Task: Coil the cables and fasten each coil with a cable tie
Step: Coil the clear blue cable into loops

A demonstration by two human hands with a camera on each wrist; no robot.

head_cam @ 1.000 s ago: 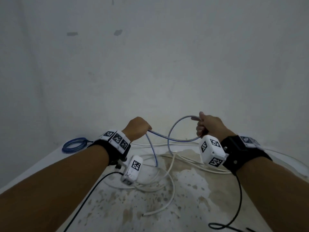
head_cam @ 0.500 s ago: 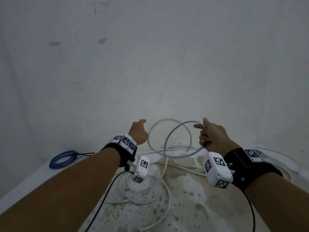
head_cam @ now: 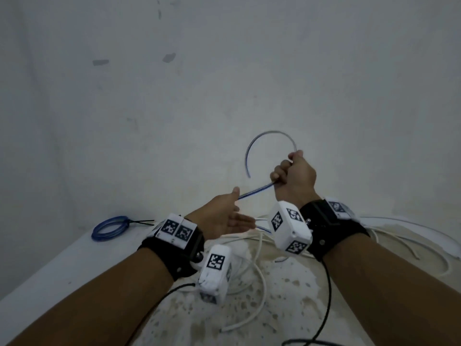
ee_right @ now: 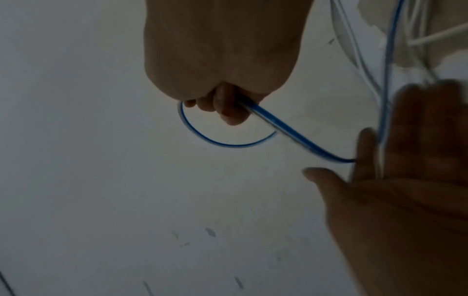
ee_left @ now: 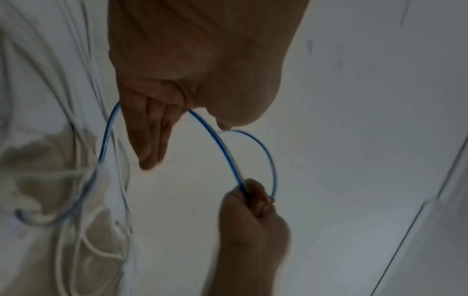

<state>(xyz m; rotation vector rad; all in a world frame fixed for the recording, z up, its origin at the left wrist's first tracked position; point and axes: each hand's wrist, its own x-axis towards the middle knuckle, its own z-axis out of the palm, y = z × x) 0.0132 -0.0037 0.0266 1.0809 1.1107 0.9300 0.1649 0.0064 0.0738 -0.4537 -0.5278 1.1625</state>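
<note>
A thin blue-and-white cable [head_cam: 254, 191] runs from my left hand up into my right hand [head_cam: 290, 172], which grips it in a fist above the table. Past the fist its free end curves up in an arc [head_cam: 270, 133]. In the right wrist view the curled fingers [ee_right: 225, 108] hold the cable [ee_right: 283, 128] and the arc [ee_right: 215, 141] hangs beyond them. My left hand [head_cam: 232, 217] is open with straight fingers [ee_left: 149, 140]. The cable [ee_left: 215, 138] passes between its thumb and fingers, then drops towards the table [ee_left: 106, 136].
A tied blue coil [head_cam: 109, 228] with a black cable tie [head_cam: 142, 222] lies at the table's far left. Loose white cables [head_cam: 259, 278] sprawl over the stained tabletop [head_cam: 294, 303], with more at the right [head_cam: 404, 236]. A grey wall stands close behind.
My left hand has gone from a fist on the cable to flat, straight fingers. My right hand has risen, still gripping the cable, and the loops seen earlier are now one arc.
</note>
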